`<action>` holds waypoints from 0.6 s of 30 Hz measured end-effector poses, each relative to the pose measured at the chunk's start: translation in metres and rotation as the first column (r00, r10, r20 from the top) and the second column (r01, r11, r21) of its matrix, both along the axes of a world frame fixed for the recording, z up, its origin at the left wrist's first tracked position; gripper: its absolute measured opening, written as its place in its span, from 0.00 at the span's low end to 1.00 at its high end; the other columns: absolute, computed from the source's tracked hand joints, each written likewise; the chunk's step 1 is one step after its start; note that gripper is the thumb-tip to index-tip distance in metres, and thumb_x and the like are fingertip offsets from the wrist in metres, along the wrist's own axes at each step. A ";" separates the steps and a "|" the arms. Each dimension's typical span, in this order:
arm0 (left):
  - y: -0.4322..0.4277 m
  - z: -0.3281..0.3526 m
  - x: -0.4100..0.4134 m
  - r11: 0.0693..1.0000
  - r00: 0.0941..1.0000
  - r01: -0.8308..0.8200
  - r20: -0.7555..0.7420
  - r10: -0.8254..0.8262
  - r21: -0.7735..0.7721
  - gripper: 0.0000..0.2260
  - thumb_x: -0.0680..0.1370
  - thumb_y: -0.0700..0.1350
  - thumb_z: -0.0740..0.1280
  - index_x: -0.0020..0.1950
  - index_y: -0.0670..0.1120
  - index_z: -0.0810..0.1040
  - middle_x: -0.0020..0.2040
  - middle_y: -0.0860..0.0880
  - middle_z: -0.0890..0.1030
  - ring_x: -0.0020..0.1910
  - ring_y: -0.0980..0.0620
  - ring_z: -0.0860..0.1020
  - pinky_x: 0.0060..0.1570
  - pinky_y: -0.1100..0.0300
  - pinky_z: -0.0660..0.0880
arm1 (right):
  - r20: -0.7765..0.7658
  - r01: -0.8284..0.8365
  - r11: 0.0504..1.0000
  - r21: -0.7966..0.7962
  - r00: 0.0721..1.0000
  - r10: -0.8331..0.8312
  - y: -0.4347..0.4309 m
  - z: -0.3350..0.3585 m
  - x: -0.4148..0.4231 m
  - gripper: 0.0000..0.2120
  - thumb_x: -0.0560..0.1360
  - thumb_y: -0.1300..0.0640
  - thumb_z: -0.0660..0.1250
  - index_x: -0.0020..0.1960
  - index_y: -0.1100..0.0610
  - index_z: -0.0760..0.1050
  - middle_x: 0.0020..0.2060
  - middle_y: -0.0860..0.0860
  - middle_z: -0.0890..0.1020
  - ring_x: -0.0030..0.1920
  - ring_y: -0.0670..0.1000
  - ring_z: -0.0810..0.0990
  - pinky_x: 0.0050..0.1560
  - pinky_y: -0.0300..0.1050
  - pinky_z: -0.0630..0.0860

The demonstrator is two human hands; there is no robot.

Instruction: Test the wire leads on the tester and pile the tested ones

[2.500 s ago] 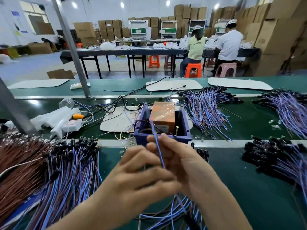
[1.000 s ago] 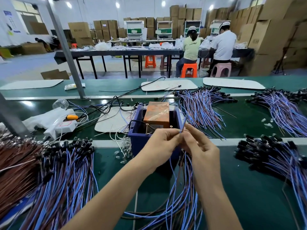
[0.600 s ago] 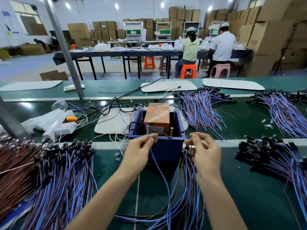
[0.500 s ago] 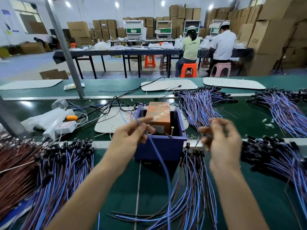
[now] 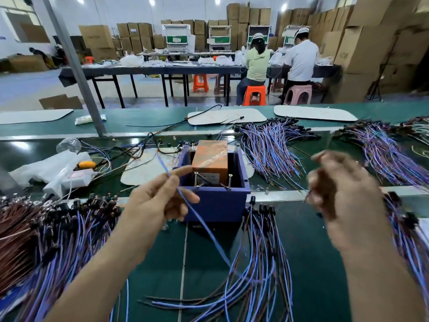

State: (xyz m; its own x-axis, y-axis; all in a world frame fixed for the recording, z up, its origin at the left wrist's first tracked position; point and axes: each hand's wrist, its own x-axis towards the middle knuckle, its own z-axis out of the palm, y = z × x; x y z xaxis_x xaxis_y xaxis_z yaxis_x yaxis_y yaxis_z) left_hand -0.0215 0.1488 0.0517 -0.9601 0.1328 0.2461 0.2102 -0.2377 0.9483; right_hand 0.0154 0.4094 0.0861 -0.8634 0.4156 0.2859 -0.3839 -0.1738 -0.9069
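Note:
The tester is a blue box (image 5: pixel 216 201) holding an orange block (image 5: pixel 210 158), with two upright metal pins (image 5: pixel 229 181) at its near edge. My left hand (image 5: pixel 160 196) is raised left of the box and pinches a blue wire lead (image 5: pixel 204 226) between thumb and forefinger. That lead runs down into the bundle of leads (image 5: pixel 262 270) lying in front of the box. My right hand (image 5: pixel 343 196) is blurred, lifted right of the box, with its fingers curled round a thin dark wire end (image 5: pixel 306 198).
Piles of blue and brown leads lie at the left (image 5: pixel 53 235), at the right edge (image 5: pixel 408 231) and behind the tester (image 5: pixel 271 147), (image 5: pixel 380 145). A white plastic device (image 5: pixel 67 180) and cables sit at the left. A metal post (image 5: pixel 76 70) rises from the bench.
Both hands have lifted off the tester's pins and moved apart. The left carries the blue lead up and left; the right has swung out to the right.

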 end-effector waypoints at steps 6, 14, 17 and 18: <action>-0.005 -0.018 -0.004 0.994 0.968 0.013 0.250 0.014 -0.108 0.10 0.80 0.37 0.59 0.54 0.42 0.80 0.34 0.46 0.81 0.27 0.56 0.75 0.29 0.67 0.74 | 0.568 -0.328 0.934 0.139 0.799 0.196 -0.012 -0.051 -0.009 0.10 0.80 0.60 0.61 0.41 0.58 0.76 0.22 0.49 0.74 0.19 0.45 0.65 0.19 0.31 0.60; 0.006 -0.039 -0.019 0.858 0.924 0.163 0.381 0.041 -0.487 0.14 0.84 0.43 0.54 0.49 0.42 0.78 0.27 0.46 0.78 0.23 0.53 0.74 0.23 0.63 0.72 | 0.476 -0.184 0.980 0.076 0.870 0.126 -0.057 -0.086 -0.030 0.10 0.81 0.62 0.58 0.42 0.61 0.71 0.24 0.53 0.77 0.20 0.48 0.72 0.20 0.37 0.68; 0.010 -0.040 -0.023 0.834 0.941 0.138 0.334 0.058 -0.534 0.12 0.84 0.42 0.53 0.46 0.43 0.74 0.25 0.46 0.77 0.21 0.52 0.73 0.21 0.64 0.70 | 0.442 -0.186 0.980 0.072 0.887 0.135 -0.070 -0.092 -0.036 0.10 0.82 0.62 0.57 0.42 0.61 0.70 0.24 0.53 0.77 0.21 0.50 0.73 0.21 0.39 0.71; 0.012 -0.039 -0.024 0.831 0.948 0.120 0.312 0.067 -0.543 0.12 0.84 0.42 0.54 0.45 0.43 0.74 0.25 0.46 0.77 0.21 0.52 0.72 0.21 0.64 0.70 | 0.430 -0.186 0.979 0.083 0.893 0.133 -0.074 -0.094 -0.038 0.10 0.82 0.62 0.57 0.42 0.60 0.70 0.24 0.53 0.77 0.21 0.51 0.74 0.21 0.40 0.71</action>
